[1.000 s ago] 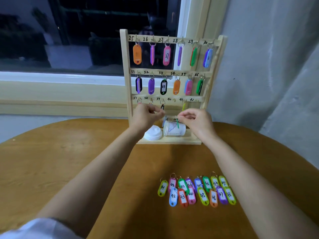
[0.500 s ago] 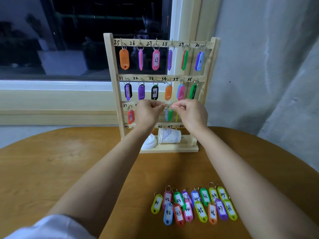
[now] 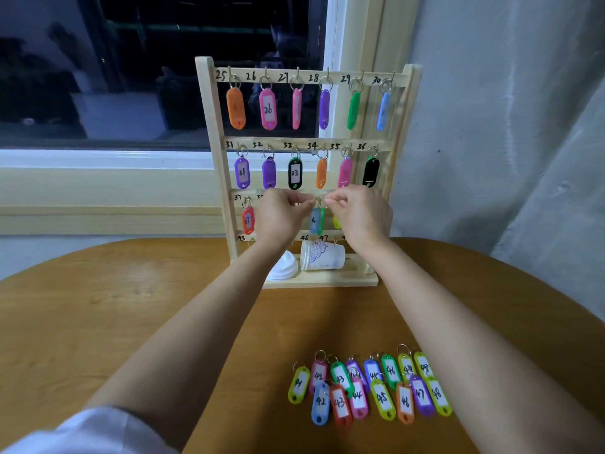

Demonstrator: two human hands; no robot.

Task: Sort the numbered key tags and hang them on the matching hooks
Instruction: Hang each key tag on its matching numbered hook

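At third rail of pale wooden hook rack (image 3: pixel 209 126) on round wooden table (image 3: pixel 98 322), hands nearly together. right hand (image 3: pixel 361 214) pinches ring above blue and green plastic key tags (image 3: pixel 317 221) hanging there. left hand (image 3: pixel 281 214) curled just beside ring, grip unclear. Loose numbered key tags (image 3: pixel 370 385) clustered near table's front, well apart from rack.

fifteen loose key tags (image 3: pixel 381 398), one rack (image 3: pixel 209 126), one cup (image 3: pixel 322 255).

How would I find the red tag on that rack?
Look at the wooden rack on the table by the window. On its third rail down, at the far left, hangs the red tag, marked 37, the only red one showing there.
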